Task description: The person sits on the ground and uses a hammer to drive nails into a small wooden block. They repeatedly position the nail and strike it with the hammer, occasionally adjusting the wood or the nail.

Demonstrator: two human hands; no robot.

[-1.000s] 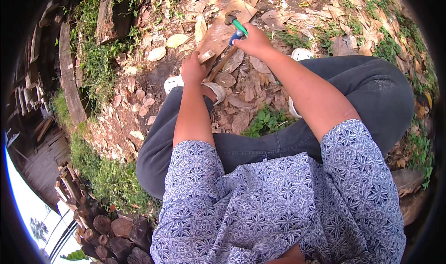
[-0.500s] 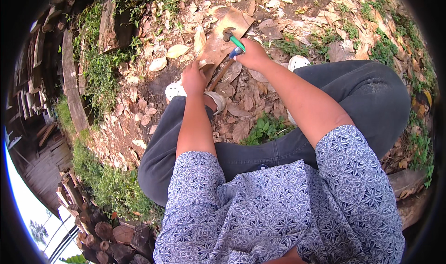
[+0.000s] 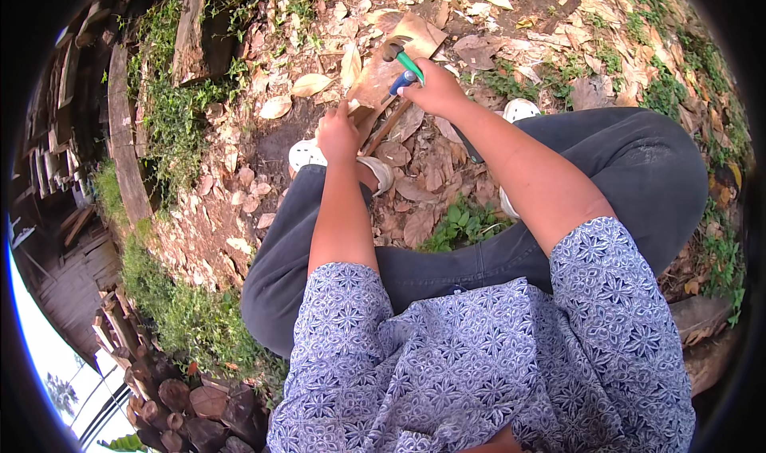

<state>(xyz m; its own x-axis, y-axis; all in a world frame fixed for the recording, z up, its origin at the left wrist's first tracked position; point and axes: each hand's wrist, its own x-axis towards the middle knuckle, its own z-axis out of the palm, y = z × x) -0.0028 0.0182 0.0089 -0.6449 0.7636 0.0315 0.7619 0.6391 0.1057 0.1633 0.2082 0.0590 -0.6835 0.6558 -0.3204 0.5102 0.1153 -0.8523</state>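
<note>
My right hand (image 3: 436, 92) is closed around a hammer (image 3: 408, 61) with a metal head, a green neck and a dark grip whose end shows below my forearm. Against the same fingers is a blue-handled tool (image 3: 401, 83), slanting down to the left; its kind is unclear. My left hand (image 3: 338, 134) is closed, its fingertips at a small piece of wood (image 3: 361, 112). Beneath both hands lies a flat brown board (image 3: 423, 34), angled away from me. A narrow wooden stick (image 3: 388, 126) runs beside it, near my left shoe.
Dry leaves (image 3: 311, 84) cover much of the ground. My legs (image 3: 638, 150) are bent on both sides, with white shoes (image 3: 306, 155) near the board. Old timber (image 3: 124, 134) stands at the left, and stacked logs (image 3: 207, 403) lie at the lower left. Green weeds (image 3: 463, 223) grow between my legs.
My right hand has turned slightly, and the hammer's dark grip end now shows below the forearm. More of the blue-handled tool is visible. The left hand stays by the wood piece.
</note>
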